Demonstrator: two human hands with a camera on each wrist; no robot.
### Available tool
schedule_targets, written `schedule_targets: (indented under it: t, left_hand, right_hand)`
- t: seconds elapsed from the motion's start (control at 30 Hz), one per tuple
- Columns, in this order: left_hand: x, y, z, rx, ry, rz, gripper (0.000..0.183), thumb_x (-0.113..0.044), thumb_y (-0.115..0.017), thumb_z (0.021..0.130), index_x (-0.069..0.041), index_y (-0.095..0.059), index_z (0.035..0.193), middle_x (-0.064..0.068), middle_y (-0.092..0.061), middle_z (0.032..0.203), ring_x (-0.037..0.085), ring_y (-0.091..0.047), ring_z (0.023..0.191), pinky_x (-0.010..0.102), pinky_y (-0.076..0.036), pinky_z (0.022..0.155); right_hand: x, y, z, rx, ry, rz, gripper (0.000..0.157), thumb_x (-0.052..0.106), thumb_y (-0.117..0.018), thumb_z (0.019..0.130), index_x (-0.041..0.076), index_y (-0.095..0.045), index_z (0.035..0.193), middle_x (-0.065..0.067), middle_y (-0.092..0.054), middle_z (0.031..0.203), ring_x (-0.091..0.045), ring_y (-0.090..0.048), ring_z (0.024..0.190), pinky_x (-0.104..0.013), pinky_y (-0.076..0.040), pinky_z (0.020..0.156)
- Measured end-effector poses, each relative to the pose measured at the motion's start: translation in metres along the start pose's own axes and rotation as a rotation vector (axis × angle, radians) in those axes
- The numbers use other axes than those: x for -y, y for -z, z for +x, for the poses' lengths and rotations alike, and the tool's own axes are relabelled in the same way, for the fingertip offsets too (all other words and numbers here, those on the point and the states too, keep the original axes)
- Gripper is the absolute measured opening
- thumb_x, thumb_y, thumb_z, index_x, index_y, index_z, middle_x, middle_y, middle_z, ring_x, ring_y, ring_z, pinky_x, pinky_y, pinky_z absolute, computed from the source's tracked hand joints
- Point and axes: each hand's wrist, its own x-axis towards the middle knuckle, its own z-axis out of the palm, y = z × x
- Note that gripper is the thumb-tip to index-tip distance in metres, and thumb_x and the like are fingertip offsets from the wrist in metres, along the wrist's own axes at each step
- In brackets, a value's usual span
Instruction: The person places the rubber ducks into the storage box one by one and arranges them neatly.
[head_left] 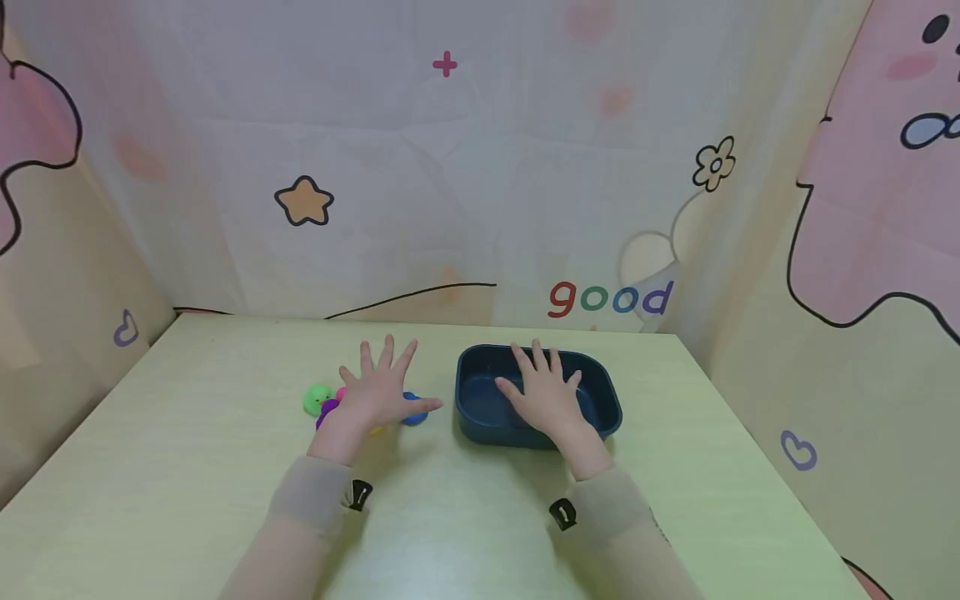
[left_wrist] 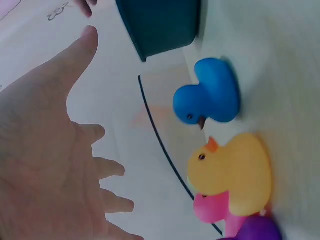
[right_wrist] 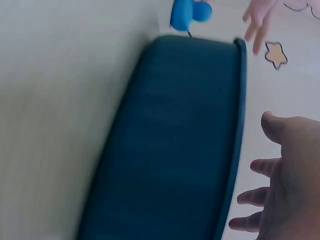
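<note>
My left hand (head_left: 377,392) is held with spread fingers above a group of toy ducks, holding nothing. A green duck (head_left: 318,400) lies to its left, and a blue duck (head_left: 414,411) shows below the thumb. Partly hidden by that hand in the head view are a purple duck (left_wrist: 259,229), a pink duck (left_wrist: 210,208) and a yellow duck (left_wrist: 245,175), clearer in the left wrist view. To the right stands a dark blue rectangular basin (head_left: 495,434). Over it hovers my right hand (head_left: 547,396), fingers spread and nothing in them; no duck is visible inside.
Everything stands on a pale green-yellow table (head_left: 187,483). A printed cloth backdrop (head_left: 480,192) rises behind the table's far edge, and similar cloth walls flank both sides.
</note>
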Motion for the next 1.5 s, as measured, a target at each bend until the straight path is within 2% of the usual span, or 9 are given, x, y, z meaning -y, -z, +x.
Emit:
schedule_targets:
  t: [0.23, 0.43, 0.6, 0.83, 1.0, 1.2, 1.27, 1.4, 1.5]
  left_hand:
    - [0.016, 0.014, -0.003, -0.018, -0.016, -0.067, 0.093, -0.058, -0.058, 0.09, -0.015, -0.011, 0.158, 0.025, -0.01, 0.161, 0.056, -0.005, 0.144, 0.078, -0.015, 0.106]
    - [0.041, 0.017, -0.005, -0.048, -0.104, -0.215, 0.077, -0.031, -0.066, 0.093, 0.002, -0.028, 0.151, 0.028, -0.035, 0.152, 0.049, -0.032, 0.139, 0.065, -0.029, 0.11]
    - [0.063, 0.017, -0.007, -0.037, -0.093, -0.336, 0.07, -0.023, -0.065, 0.093, 0.003, -0.033, 0.149, 0.029, -0.036, 0.15, 0.049, -0.032, 0.138, 0.063, -0.029, 0.112]
    - [0.087, 0.024, -0.014, -0.042, -0.06, -0.407, 0.07, -0.03, -0.064, 0.094, 0.0, -0.033, 0.149, 0.03, -0.037, 0.149, 0.05, -0.032, 0.137, 0.064, -0.03, 0.11]
    - [0.105, 0.028, -0.021, -0.027, -0.034, -0.438, 0.074, -0.033, -0.066, 0.093, 0.001, -0.031, 0.15, 0.03, -0.036, 0.149, 0.051, -0.03, 0.138, 0.065, -0.031, 0.109]
    - [0.124, 0.026, -0.025, 0.006, -0.029, -0.448, 0.076, -0.025, -0.07, 0.09, 0.004, -0.031, 0.148, 0.034, -0.036, 0.148, 0.054, -0.032, 0.135, 0.065, -0.032, 0.107]
    - [0.13, 0.025, -0.025, 0.029, -0.023, -0.455, 0.077, -0.023, -0.071, 0.089, 0.005, -0.031, 0.148, 0.035, -0.035, 0.147, 0.055, -0.033, 0.134, 0.065, -0.033, 0.107]
    - [0.139, 0.022, -0.028, 0.064, -0.014, -0.485, 0.079, -0.021, -0.073, 0.088, 0.006, -0.03, 0.148, 0.036, -0.034, 0.147, 0.056, -0.034, 0.133, 0.064, -0.033, 0.107]
    - [0.144, 0.021, -0.03, 0.094, -0.025, -0.517, 0.082, -0.019, -0.074, 0.087, 0.007, -0.027, 0.149, 0.038, -0.032, 0.147, 0.057, -0.032, 0.133, 0.064, -0.032, 0.108]
  right_hand:
    - [-0.035, 0.02, -0.001, -0.076, -0.041, 0.043, 0.072, 0.043, -0.053, 0.099, 0.007, -0.025, 0.155, -0.026, -0.021, 0.159, -0.049, -0.019, 0.144, -0.074, -0.022, 0.107]
    - [-0.073, 0.034, -0.004, -0.163, -0.135, 0.164, 0.071, 0.027, -0.06, 0.097, -0.007, -0.026, 0.149, -0.032, -0.033, 0.15, -0.05, -0.033, 0.137, -0.063, -0.032, 0.11]
    - [-0.098, 0.038, -0.007, -0.178, -0.244, 0.301, 0.068, 0.022, -0.06, 0.094, -0.012, -0.029, 0.145, -0.036, -0.04, 0.143, -0.05, -0.042, 0.13, -0.059, -0.035, 0.108]
    - [-0.123, 0.034, -0.012, -0.13, -0.324, 0.442, 0.066, 0.021, -0.06, 0.094, -0.013, -0.033, 0.143, -0.036, -0.048, 0.132, -0.047, -0.052, 0.115, -0.053, -0.046, 0.098]
    - [-0.13, 0.032, -0.018, -0.045, -0.393, 0.65, 0.065, 0.023, -0.058, 0.097, -0.01, -0.032, 0.146, -0.031, -0.046, 0.133, -0.031, -0.054, 0.102, -0.034, -0.056, 0.084]
    - [-0.134, 0.03, -0.023, 0.077, -0.404, 0.818, 0.063, 0.022, -0.054, 0.099, -0.006, -0.027, 0.15, -0.027, -0.041, 0.141, -0.02, -0.052, 0.101, -0.019, -0.048, 0.07]
    - [-0.137, 0.028, -0.025, 0.102, -0.406, 0.869, 0.062, 0.02, -0.053, 0.099, -0.005, -0.028, 0.15, -0.022, -0.046, 0.139, -0.014, -0.054, 0.097, -0.019, -0.047, 0.07]
    - [-0.144, 0.024, -0.027, 0.139, -0.407, 1.005, 0.064, 0.014, -0.055, 0.098, -0.003, -0.025, 0.152, 0.0, -0.06, 0.118, -0.003, -0.057, 0.088, -0.019, -0.048, 0.072]
    - [-0.151, 0.018, -0.026, 0.141, -0.396, 1.125, 0.069, 0.011, -0.058, 0.094, -0.003, -0.024, 0.152, 0.014, -0.06, 0.101, 0.0, -0.059, 0.084, -0.017, -0.049, 0.073]
